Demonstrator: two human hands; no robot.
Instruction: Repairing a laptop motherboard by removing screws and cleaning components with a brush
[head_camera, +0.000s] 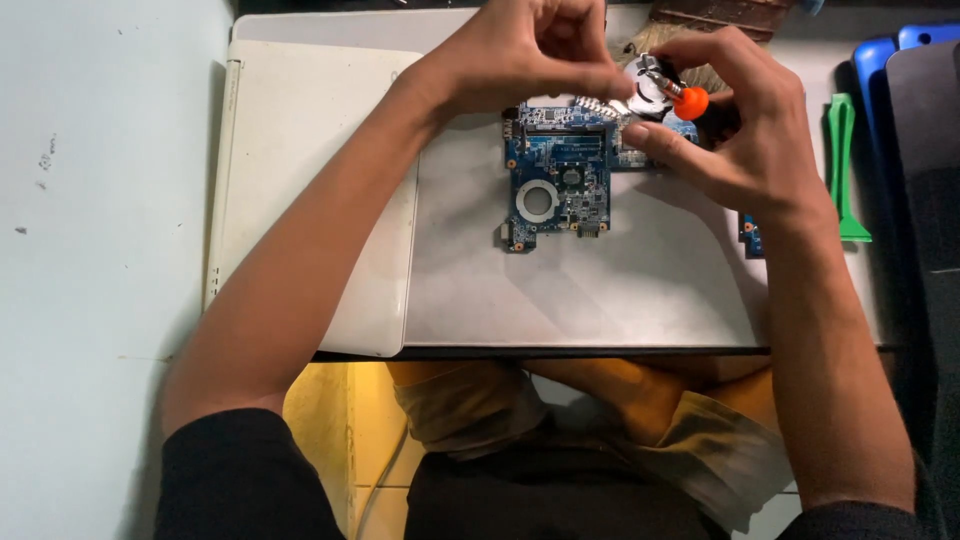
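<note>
A blue circuit board (560, 185) with a round white ring lies on a grey work mat (580, 290). My left hand (520, 55) hovers over the board's far edge, fingers pinched together on a small silver part (640, 95) near a metal heat fin. My right hand (735, 125) grips a small screwdriver with an orange cap (690, 102), its tip pointing down at the same far corner of the board. Both hands meet above that corner and hide part of it.
A white laptop shell (310, 200) lies to the left under my left forearm. A green plastic pry tool (843, 165) and blue tools (880, 60) lie at the right. A small blue board piece (752, 235) sits beside my right wrist. My knees show below the table edge.
</note>
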